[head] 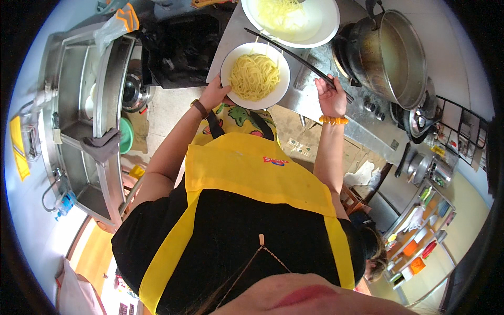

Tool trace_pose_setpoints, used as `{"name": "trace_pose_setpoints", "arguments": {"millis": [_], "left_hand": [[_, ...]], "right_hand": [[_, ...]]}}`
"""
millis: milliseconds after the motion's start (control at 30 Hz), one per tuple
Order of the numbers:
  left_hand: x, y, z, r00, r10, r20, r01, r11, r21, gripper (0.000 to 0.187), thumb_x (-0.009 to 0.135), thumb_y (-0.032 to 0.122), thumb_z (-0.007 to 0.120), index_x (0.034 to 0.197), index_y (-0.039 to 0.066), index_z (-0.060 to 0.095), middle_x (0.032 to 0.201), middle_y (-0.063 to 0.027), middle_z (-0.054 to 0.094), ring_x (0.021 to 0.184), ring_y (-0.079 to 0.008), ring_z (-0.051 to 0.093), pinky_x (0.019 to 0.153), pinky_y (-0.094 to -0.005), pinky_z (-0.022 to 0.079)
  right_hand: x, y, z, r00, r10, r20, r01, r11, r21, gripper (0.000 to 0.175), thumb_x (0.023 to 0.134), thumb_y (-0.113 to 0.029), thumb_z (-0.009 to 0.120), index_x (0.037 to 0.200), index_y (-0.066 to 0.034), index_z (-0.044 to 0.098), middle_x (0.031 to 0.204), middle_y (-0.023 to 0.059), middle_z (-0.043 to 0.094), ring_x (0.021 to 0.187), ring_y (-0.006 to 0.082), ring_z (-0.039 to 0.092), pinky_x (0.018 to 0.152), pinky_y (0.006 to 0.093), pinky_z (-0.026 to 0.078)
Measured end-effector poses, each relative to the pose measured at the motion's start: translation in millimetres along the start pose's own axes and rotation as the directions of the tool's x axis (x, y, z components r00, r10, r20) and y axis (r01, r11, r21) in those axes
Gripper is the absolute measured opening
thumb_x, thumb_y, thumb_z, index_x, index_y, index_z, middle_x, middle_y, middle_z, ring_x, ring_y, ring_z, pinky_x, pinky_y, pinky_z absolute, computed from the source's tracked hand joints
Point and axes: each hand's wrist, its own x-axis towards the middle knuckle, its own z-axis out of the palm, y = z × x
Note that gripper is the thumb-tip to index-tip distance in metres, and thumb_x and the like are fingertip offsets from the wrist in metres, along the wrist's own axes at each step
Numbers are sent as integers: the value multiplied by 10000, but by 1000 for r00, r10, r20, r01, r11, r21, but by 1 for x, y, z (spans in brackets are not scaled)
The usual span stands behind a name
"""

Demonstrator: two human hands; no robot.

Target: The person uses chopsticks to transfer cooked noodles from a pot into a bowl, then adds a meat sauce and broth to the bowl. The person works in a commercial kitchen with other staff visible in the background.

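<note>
My left hand point(215, 94) grips the rim of a white bowl point(285, 75), tilted towards me, with yellow noodles point(255, 76) in it. A pair of long black chopsticks point(301, 60) lies in my right hand point(330, 96), its fingers curled around the thicker end; the thin ends reach over the bowl's far edge. Just beyond stands a larger white basin point(311, 42) with more pale noodles point(283, 15) in cloudy liquid. A few strands run between the basin and the bowl.
On the stove at right stands a big metal pot point(366, 59). A steel counter point(232, 39) lies under the basin. Left are a steel double sink point(73, 114) with a grey cloth point(101, 145), a green basin point(126, 136) and a black plastic bag point(185, 51). Another person point(372, 252) is at lower right.
</note>
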Motion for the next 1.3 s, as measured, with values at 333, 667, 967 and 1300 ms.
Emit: {"name": "trace_pose_setpoints", "arguments": {"millis": [333, 667, 967, 1300], "left_hand": [[10, 7, -4, 992, -119, 51, 127, 973, -192, 485, 865, 100, 452, 1320, 95, 284, 1094, -123, 533, 829, -223, 625, 669, -363, 564], [4, 7, -7, 996, -76, 49, 77, 997, -31, 403, 914, 124, 409, 1306, 102, 316, 1063, -92, 526, 837, -191, 615, 691, -351, 559], [-3, 12, 4, 999, -45, -6, 44, 992, -116, 367, 913, 66, 375, 1275, 63, 315, 1025, -117, 513, 766, -216, 634, 629, -327, 568], [-1, 7, 1, 997, -67, 26, 69, 994, -89, 372, 919, 93, 397, 1284, 99, 321, 1037, -87, 531, 756, -174, 627, 624, -298, 567]], "right_hand": [[-77, -27, 38, 980, -198, 34, 199, 932, -303, 181, 900, -140, 472, 887, 9, 574, 838, 125, 618, 664, 252, 634, 711, 440, 536], [-131, -35, 91, 901, -277, 333, 430, 480, -765, 202, 914, -129, 449, 916, 42, 555, 900, 135, 590, 742, 235, 628, 725, 334, 507], [-114, -85, 107, 806, -541, 240, 545, 521, -656, 147, 881, -69, 455, 900, 26, 566, 908, 137, 565, 672, 255, 629, 662, 353, 545], [43, 2, 82, 847, -522, 99, 489, 694, -528, 243, 905, -129, 460, 1054, 59, 497, 974, 178, 570, 686, 266, 637, 663, 317, 543]]}}
